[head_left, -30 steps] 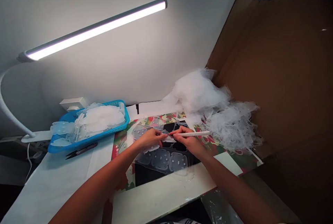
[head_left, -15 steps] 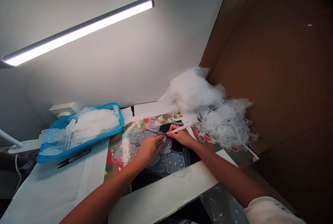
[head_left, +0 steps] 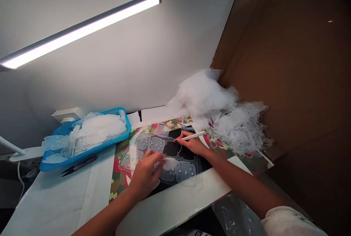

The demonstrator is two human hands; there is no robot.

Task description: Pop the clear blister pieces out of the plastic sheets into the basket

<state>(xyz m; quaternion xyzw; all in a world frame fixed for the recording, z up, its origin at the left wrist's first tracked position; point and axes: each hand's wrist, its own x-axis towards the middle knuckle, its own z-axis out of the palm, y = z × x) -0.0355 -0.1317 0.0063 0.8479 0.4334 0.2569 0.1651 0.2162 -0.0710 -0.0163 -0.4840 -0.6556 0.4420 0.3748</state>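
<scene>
My right hand point(head_left: 190, 144) is closed around a slim white pen-shaped tool point(head_left: 195, 135), its tip low over a clear plastic sheet point(head_left: 175, 144). Several rounded pieces point(head_left: 186, 171) with small raised dots sit in the sheet, and black shows through its cut-out gaps. My left hand point(head_left: 148, 172), smeared by motion, is raised over the sheet's near left part. A translucent plastic piece point(head_left: 170, 163) sticks out from its pinched fingers. Under the sheet lie a black surface and a camouflage-patterned cover point(head_left: 120, 185).
A blue basket point(head_left: 90, 155) heaped with translucent pieces stands at the left, with small thread snips point(head_left: 79, 166) before it. Tangled clear offcuts point(head_left: 238, 130) and a white pile point(head_left: 201, 93) rise at the back right beside tall cardboard point(head_left: 287, 71). A lamp point(head_left: 82, 29) shines above.
My left hand has pulled back toward me and left, with a translucent piece in its fingers. Another black gap now shows in the sheet. My right hand stays nearly where it was with the tool.
</scene>
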